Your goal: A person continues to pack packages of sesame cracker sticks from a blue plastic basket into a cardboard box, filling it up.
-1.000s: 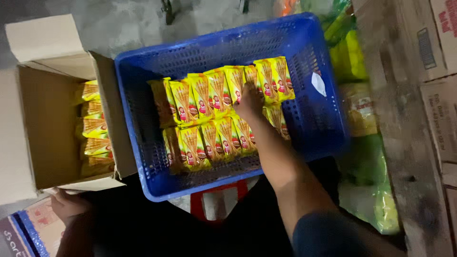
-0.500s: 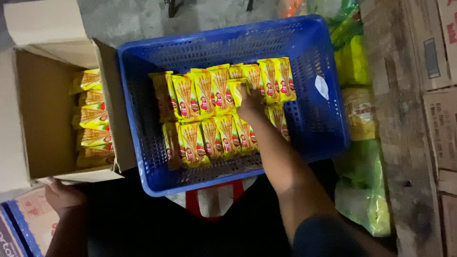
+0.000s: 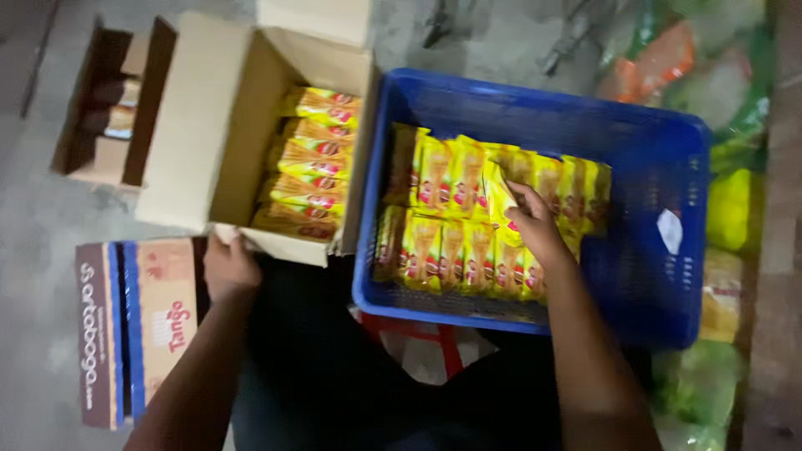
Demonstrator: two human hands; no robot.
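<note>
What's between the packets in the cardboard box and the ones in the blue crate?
In the head view, only the brown cardboard box's side wall and the blue plastic crate's rim.

The crate (image 3: 643, 250) is a strong blue, its walls and floor patterned with a fine mesh of small holes. The packets (image 3: 451, 209) in it are bright yellow with red and orange patches, laid in two rows toward the crate's left edge. A small white scrap (image 3: 671, 231) shows near its right edge. The open carton (image 3: 188, 142) is plain tan cardboard, and the packets inside it (image 3: 313, 163) are the same yellow with red marks. The flat box (image 3: 134, 326) lying on the grey floor (image 3: 42, 225) is pale orange with dark blue stripes and a brown band
</note>
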